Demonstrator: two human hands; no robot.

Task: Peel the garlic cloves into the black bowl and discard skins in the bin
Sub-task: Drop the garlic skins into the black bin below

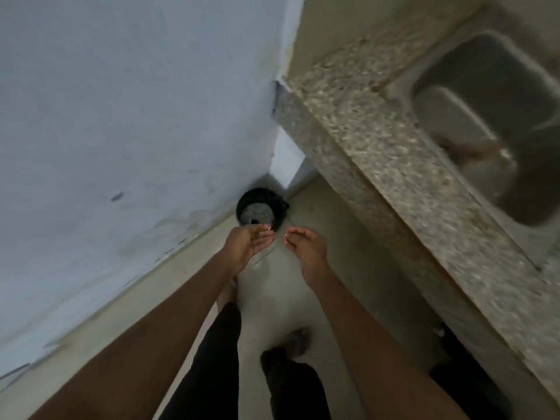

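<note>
Left hand [247, 245] cupped open, right hand [306, 250] loosely open, both empty as far as I can tell; bin [260, 209] on floor just beyond, nearer left hand.

We see a pale tiled floor [327, 298] running between a bluish-white wall on our left and a speckled granite countertop [378, 165] on our right. On the floor, tucked in the corner where the wall meets the counter's end, stands a round black bin [280, 207], open at the top, with greyish contents that are too blurred to make out. A steel sink [485, 122] is set into the countertop. Nearer to us, our own feet stand on the floor tiles.
</note>
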